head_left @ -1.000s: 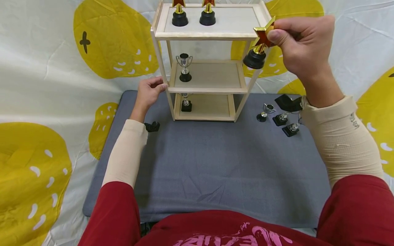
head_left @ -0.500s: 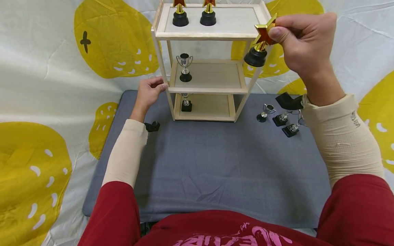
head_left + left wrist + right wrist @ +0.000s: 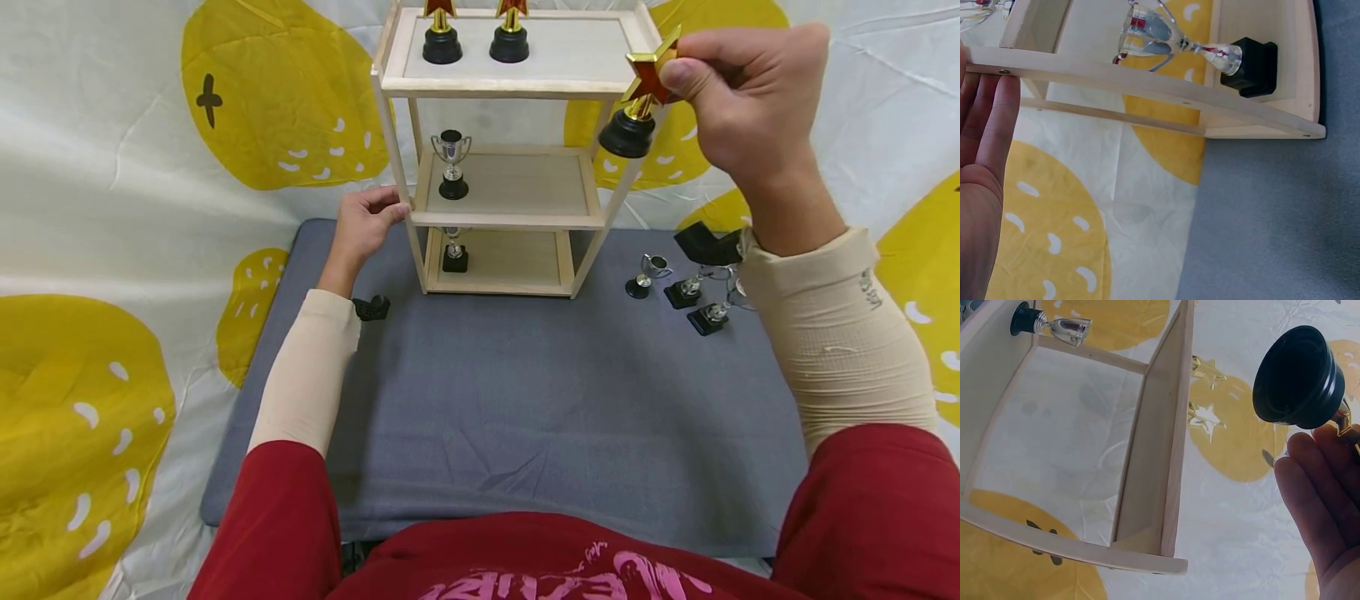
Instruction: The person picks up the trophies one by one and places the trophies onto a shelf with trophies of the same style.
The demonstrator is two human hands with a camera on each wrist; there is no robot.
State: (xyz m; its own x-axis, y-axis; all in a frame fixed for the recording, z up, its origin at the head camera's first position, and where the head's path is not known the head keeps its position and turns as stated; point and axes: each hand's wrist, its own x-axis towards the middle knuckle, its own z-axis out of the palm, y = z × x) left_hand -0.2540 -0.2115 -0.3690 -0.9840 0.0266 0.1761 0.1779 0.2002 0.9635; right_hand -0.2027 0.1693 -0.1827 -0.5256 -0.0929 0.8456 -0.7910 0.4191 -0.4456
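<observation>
My right hand (image 3: 765,108) pinches a gold star trophy (image 3: 628,133) by its red-faced star, the black base hanging down and tilted. It is held off the right front corner of the wooden three-tier shelf (image 3: 510,87). In the right wrist view the hollow underside of the trophy's base (image 3: 1300,378) faces the camera. With thumb and fingers, my left hand (image 3: 362,225) grips the shelf's left front post at the middle tier. Two star trophies stand on the top tier, one at the left (image 3: 442,46), another beside it (image 3: 509,46). A silver cup trophy (image 3: 452,167) stands on the middle tier.
Another silver cup (image 3: 454,257) stands at the left of the bottom tier, partly hidden. Three small cup trophies (image 3: 640,286) are on the grey table (image 3: 480,400) right of the shelf, the rearmost two partly behind the right wrist's black camera mount (image 3: 707,243). A patterned cloth (image 3: 135,167) hangs behind.
My right hand has risen a little and drifted slightly right with the star trophy. My left hand keeps its place on the post.
</observation>
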